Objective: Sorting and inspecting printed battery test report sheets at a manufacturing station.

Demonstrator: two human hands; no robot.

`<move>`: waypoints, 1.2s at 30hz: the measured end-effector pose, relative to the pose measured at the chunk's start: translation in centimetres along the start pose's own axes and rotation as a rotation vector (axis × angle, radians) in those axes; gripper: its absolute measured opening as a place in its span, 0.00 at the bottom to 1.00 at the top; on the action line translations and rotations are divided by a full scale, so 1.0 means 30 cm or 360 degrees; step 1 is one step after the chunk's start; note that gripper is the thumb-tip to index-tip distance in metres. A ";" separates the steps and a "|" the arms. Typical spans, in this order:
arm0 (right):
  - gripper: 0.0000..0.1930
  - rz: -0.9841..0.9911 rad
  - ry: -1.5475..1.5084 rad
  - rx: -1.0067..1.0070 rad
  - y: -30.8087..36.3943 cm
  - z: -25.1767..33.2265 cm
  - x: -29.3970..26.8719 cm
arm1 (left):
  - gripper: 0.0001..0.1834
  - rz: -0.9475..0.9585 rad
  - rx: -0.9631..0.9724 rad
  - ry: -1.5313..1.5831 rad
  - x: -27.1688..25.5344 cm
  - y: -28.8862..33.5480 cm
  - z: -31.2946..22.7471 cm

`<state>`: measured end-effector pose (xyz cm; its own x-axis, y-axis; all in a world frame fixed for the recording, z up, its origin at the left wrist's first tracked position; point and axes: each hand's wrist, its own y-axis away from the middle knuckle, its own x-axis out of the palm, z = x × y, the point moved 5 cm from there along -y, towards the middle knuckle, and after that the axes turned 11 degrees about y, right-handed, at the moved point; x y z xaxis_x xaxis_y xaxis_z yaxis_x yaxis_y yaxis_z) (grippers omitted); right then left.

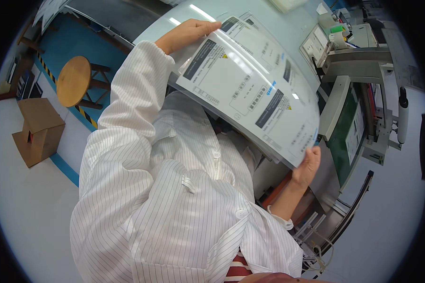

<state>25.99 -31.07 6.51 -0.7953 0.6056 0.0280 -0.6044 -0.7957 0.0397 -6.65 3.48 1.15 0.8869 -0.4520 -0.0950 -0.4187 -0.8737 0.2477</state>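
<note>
A stack of glossy white printed sheets (236,78), with dark label blocks and small yellow triangles, is held up in front of my body and bows slightly. My left hand (189,35) grips its upper left edge, thumb lying on top and the other fingers mostly hidden. At the lower right corner, my right hand (307,167) pinches the sheets, its fingers partly behind them. Several sheet edges show along the near side. Beyond the stack lies a pale, shiny tabletop (156,30).
To the right stands a machine with a green bed (337,146) and a metal frame (349,55). A round wooden stool (74,81) and an open cardboard box (41,127) are on the floor at left. A green tape roll (337,29) sits at the far right.
</note>
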 end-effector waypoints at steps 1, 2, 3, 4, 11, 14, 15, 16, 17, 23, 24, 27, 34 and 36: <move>0.06 -0.0081 0.0020 0.0143 0.018 -0.054 -0.012 | 0.28 0.0158 0.0199 0.0013 0.007 -0.012 -0.003; 0.06 -0.0164 0.0031 0.0291 0.038 -0.093 -0.015 | 0.26 0.0318 0.0394 0.0021 0.013 -0.018 -0.009; 0.06 -0.0188 0.0022 0.0297 0.052 -0.107 -0.014 | 0.21 0.0285 0.0414 0.0036 0.009 -0.035 -0.001; 0.05 -0.0226 0.0124 0.0277 0.062 -0.115 -0.013 | 0.21 0.0312 0.0413 0.0026 0.011 -0.048 0.008; 0.08 -0.0473 0.0814 0.0407 0.094 -0.146 -0.012 | 0.19 0.0227 0.0386 -0.0596 0.042 -0.142 -0.025; 0.08 -0.0465 0.1011 0.0397 0.100 -0.174 -0.013 | 0.19 0.0100 0.0556 -0.0638 0.088 -0.151 -0.067; 0.08 -0.0546 0.1133 0.0274 0.104 -0.172 -0.008 | 0.19 0.0125 0.0558 -0.0644 0.109 -0.132 -0.108; 0.09 -0.0623 0.1258 0.0152 0.114 -0.168 0.000 | 0.18 0.0125 0.0390 -0.0677 0.119 -0.117 -0.138; 0.09 -0.0664 0.1334 0.0167 0.120 -0.143 0.027 | 0.18 0.0119 0.0220 -0.0713 0.127 -0.093 -0.175; 0.10 -0.0693 0.1553 0.0029 0.109 -0.141 0.048 | 0.16 -0.0025 0.0155 -0.0800 0.116 -0.059 -0.160; 0.10 -0.0712 0.1552 0.0053 0.111 -0.143 0.047 | 0.16 0.0003 0.0153 -0.0811 0.118 -0.063 -0.153; 0.11 -0.0701 0.1562 0.0097 0.112 -0.139 0.056 | 0.16 -0.0065 0.0179 -0.0862 0.115 -0.059 -0.162; 0.12 -0.0830 0.1992 0.0092 0.125 -0.130 0.059 | 0.24 -0.0078 0.0683 -0.0910 0.108 -0.128 -0.068; 0.14 -0.0797 0.2104 0.0066 0.122 -0.105 0.055 | 0.25 -0.0098 0.0721 -0.0914 0.107 -0.120 -0.071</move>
<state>22.32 -33.02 3.55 0.0301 0.3411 -0.9395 -0.8481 -0.4887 -0.2046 -1.90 5.56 2.00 0.7217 -0.3139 -0.6169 -0.5210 -0.8331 -0.1856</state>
